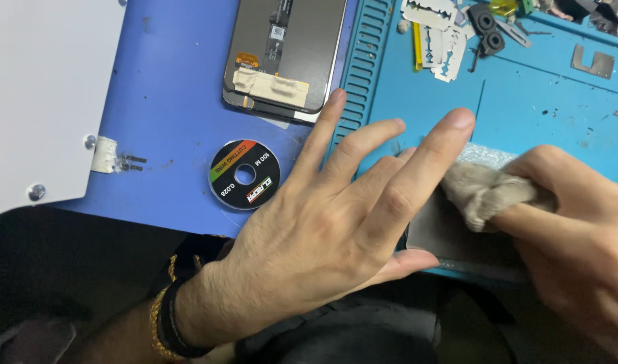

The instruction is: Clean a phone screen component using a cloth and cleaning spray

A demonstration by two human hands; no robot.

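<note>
Head: right hand (578, 229) pinches cloth (481, 189).

Your blue work mat (545, 101) carries razor blades (434, 30) beyond your right hand (578, 236); a wire spool (245, 174) lies just beside your left hand (322, 229).

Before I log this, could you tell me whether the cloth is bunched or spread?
Bunched: the cloth is wadded under the right hand.

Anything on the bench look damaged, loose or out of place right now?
Loose razor blades lie scattered at the top of the blue mat, some overlapping. The phone screen assembly has tan tape over its flex cable. The right hand presses a grey cloth on a dark panel.
</note>
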